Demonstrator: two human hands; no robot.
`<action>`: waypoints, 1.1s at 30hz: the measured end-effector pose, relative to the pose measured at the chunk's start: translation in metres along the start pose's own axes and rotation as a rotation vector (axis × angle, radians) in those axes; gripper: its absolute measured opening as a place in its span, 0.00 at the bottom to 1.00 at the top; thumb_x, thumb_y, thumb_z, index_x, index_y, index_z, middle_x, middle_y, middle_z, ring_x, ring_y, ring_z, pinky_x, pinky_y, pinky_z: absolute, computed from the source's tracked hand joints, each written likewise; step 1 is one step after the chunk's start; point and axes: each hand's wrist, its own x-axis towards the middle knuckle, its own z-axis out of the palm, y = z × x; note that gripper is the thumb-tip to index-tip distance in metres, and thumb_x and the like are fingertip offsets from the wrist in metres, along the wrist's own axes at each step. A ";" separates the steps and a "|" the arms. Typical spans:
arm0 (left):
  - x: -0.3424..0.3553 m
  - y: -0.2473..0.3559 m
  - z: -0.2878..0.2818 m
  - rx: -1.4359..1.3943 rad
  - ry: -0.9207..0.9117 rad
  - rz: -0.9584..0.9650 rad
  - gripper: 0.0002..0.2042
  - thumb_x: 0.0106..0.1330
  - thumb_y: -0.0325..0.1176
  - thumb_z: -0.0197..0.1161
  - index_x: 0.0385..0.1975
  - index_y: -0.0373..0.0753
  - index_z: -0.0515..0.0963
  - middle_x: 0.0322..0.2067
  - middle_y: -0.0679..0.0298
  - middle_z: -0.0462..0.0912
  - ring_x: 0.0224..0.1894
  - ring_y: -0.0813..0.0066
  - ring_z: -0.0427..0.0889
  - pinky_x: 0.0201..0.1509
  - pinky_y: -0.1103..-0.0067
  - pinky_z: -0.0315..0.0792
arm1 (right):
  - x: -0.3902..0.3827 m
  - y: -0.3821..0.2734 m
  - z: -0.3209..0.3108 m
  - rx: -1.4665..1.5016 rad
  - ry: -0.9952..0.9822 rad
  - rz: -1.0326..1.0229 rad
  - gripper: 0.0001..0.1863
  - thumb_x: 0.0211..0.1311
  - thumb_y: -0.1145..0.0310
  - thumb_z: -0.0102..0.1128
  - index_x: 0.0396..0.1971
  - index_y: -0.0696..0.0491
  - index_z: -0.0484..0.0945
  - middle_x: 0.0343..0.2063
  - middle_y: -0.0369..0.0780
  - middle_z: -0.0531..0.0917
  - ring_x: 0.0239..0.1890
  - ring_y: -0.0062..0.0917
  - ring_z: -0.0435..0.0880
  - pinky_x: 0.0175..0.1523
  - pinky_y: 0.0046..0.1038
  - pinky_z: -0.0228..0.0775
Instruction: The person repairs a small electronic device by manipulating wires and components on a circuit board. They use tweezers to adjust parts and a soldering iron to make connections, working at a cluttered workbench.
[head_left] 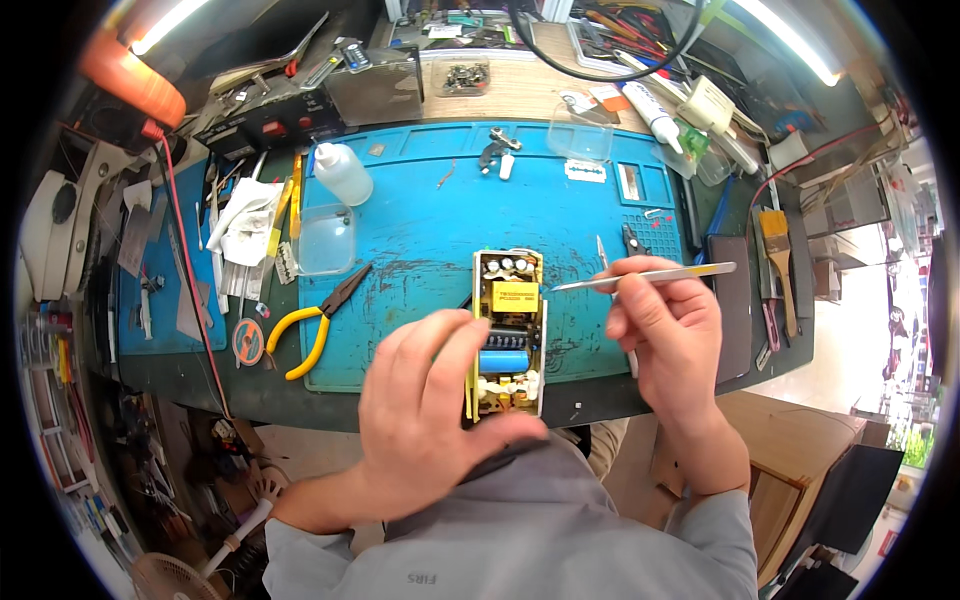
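Observation:
An open power supply unit (pixel 507 361) lies on the blue mat at the near middle. It is a narrow metal tray with a yellow block component (pixel 515 297), a blue cylinder and several capacitors. My left hand (pixel 425 400) is over its left edge, fingers stretched forward and thumb spread across toward the near end; whether it touches the unit I cannot tell. My right hand (pixel 670 335) pinches metal tweezers (pixel 690 273) between thumb and fingers. The tweezers' tip points left, close to the unit's right side. Partly behind my right hand lies another slim metal tool (pixel 602 250).
Yellow-handled pliers (pixel 323 318) lie left of the unit on the blue mat (pixel 420 240). Beyond are a clear plastic tray (pixel 327 240), a white squeeze bottle (pixel 342 173) and a small clamp-like tool (pixel 500 153). A brush (pixel 777 250) lies far right. A red cable (pixel 185 240) crosses the left side.

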 end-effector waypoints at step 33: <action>-0.019 -0.026 -0.004 -1.577 -0.161 -0.863 0.44 0.65 0.58 0.60 0.69 0.27 0.58 0.61 0.46 0.74 0.57 0.59 0.80 0.54 0.70 0.82 | 0.025 0.004 0.025 -0.432 -0.317 -0.718 0.04 0.64 0.76 0.64 0.38 0.58 0.79 0.34 0.41 0.85 0.31 0.31 0.86 0.36 0.28 0.77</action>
